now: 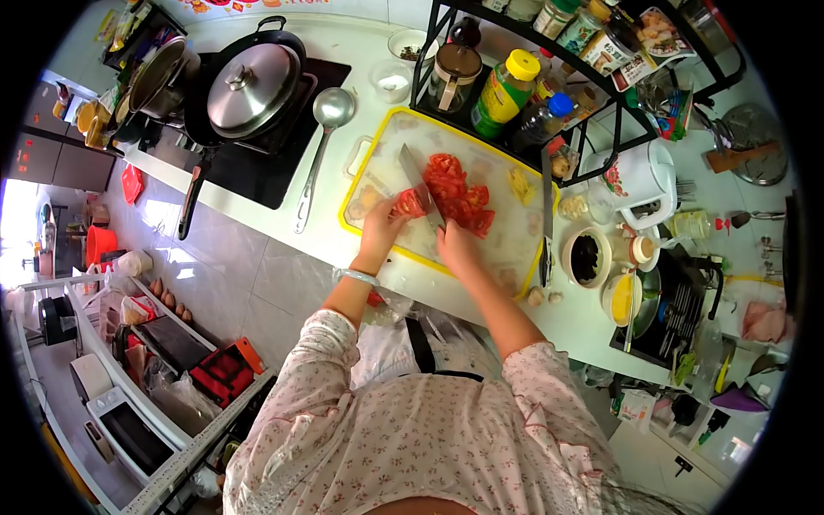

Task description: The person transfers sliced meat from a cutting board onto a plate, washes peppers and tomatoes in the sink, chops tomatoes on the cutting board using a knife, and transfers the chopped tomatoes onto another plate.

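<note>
A yellow-rimmed cutting board (403, 120) lies on the counter in the head view. On it sits a heap of chopped red tomato (453, 184). My right hand (457, 242) is closed around the handle of a kitchen knife (415, 172), whose blade points away from me between the heap and a separate tomato piece (409, 203). That piece is pinched in the fingers of my left hand (379, 225), just left of the blade. Some pale yellow slices (521, 185), perhaps ginger, lie near the board's right end.
A lidded wok (251, 90) and a pot (163, 79) stand on the stove at left. A ladle (333, 110) rests beside the board. Behind it a black rack holds bottles (505, 93). Bowls with dark food (586, 257) and yellow liquid (620, 300) stand at right, near another knife (547, 206).
</note>
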Demonstrator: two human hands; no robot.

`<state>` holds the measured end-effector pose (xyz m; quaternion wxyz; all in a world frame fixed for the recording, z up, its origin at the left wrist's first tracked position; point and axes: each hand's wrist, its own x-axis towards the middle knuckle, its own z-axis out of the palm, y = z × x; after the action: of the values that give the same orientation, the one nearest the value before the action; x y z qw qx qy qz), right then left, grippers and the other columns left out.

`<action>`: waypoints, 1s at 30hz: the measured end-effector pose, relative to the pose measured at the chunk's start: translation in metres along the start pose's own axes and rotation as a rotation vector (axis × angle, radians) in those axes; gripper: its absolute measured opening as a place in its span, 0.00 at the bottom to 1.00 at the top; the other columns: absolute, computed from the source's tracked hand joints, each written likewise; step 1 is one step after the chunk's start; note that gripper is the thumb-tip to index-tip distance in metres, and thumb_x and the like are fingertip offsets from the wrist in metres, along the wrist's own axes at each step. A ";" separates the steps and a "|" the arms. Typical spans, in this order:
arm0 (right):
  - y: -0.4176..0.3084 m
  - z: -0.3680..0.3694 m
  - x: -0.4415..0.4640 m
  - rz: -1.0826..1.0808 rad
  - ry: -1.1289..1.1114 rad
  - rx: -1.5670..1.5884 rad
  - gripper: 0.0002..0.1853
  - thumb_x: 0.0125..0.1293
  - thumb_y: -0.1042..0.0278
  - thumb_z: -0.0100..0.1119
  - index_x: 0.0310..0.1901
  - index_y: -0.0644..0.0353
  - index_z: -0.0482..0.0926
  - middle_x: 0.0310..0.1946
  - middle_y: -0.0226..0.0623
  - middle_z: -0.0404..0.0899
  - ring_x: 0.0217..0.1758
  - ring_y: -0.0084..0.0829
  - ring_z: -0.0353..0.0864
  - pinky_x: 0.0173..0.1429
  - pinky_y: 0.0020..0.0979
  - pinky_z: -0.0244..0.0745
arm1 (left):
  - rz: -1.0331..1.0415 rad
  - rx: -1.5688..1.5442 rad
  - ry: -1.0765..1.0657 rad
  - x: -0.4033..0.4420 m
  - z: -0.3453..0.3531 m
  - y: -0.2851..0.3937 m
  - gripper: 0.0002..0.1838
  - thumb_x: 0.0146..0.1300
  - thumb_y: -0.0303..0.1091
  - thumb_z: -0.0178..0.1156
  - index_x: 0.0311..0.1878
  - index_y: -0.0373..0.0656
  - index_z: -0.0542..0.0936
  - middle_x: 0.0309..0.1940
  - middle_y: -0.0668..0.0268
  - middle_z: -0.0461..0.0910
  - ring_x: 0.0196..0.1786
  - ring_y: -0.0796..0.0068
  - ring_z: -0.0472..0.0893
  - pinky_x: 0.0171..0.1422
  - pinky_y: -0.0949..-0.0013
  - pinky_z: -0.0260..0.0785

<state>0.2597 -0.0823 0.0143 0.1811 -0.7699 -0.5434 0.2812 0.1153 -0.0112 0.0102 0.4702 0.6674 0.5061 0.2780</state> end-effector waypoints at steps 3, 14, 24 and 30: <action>0.001 0.002 0.002 -0.002 0.059 0.011 0.10 0.58 0.66 0.48 0.28 0.66 0.67 0.23 0.54 0.73 0.29 0.53 0.73 0.32 0.46 0.67 | 0.074 0.070 0.052 0.002 0.003 -0.013 0.22 0.46 0.22 0.61 0.48 0.34 0.72 0.31 0.61 0.73 0.29 0.74 0.75 0.36 0.75 0.69; -0.016 -0.016 -0.008 -0.015 -0.093 -0.081 0.11 0.58 0.64 0.47 0.31 0.65 0.67 0.25 0.53 0.74 0.30 0.51 0.74 0.33 0.46 0.68 | 0.061 -0.164 0.052 -0.001 0.005 -0.018 0.21 0.47 0.19 0.59 0.48 0.33 0.72 0.33 0.62 0.69 0.27 0.75 0.75 0.34 0.76 0.69; -0.025 -0.020 0.001 -0.049 0.018 -0.035 0.11 0.58 0.63 0.47 0.29 0.64 0.66 0.23 0.52 0.74 0.29 0.51 0.74 0.32 0.47 0.68 | 0.086 -0.109 0.114 -0.010 0.003 -0.023 0.23 0.46 0.18 0.58 0.49 0.35 0.72 0.35 0.60 0.70 0.29 0.74 0.76 0.36 0.75 0.69; -0.027 -0.022 -0.008 -0.024 -0.103 -0.130 0.11 0.59 0.63 0.47 0.30 0.64 0.66 0.24 0.52 0.74 0.29 0.51 0.74 0.32 0.47 0.68 | -0.003 -0.180 0.170 -0.014 0.005 -0.019 0.18 0.49 0.21 0.57 0.47 0.37 0.74 0.33 0.61 0.72 0.33 0.74 0.76 0.39 0.74 0.67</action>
<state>0.2513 -0.0801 0.0489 0.1059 -0.7580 -0.5783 0.2825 0.1067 -0.0256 -0.0078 0.4841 0.5956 0.5182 0.3773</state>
